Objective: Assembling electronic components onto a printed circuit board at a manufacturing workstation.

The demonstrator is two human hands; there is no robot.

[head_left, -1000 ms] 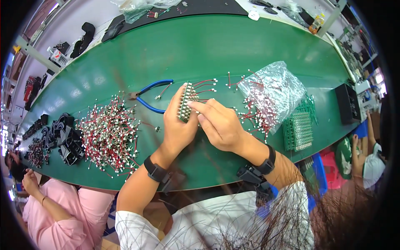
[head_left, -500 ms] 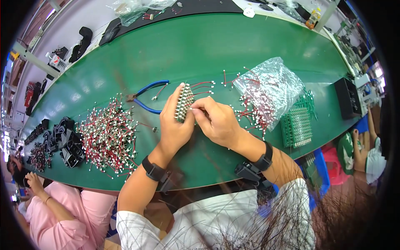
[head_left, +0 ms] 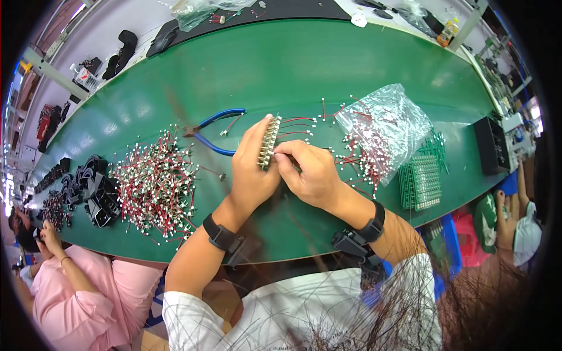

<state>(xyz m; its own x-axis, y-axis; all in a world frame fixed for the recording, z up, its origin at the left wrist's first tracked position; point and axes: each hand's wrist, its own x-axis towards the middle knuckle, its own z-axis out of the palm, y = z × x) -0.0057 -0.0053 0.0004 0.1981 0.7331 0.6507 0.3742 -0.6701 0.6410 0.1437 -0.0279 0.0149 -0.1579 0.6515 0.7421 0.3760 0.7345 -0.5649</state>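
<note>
Head view: over a glossy green worktop [head_left: 281,64], with a black mat [head_left: 287,10] beyond and a co-worker in pink [head_left: 79,298] at left. Above the worktop's middle, clasping a connector-lined circuit board [head_left: 268,143] in the left hand [head_left: 252,169]; pinching beside its right edge with the right hand [head_left: 313,176], on what, cannot tell. On a bottle [head_left: 86,78], red-and-white labelling, too small to read.

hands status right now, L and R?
Left hand: closed around the circuit board, connectors facing right.
Right hand: closed in a pinch at the board's right side; anything between the fingertips is too small to tell.
</note>
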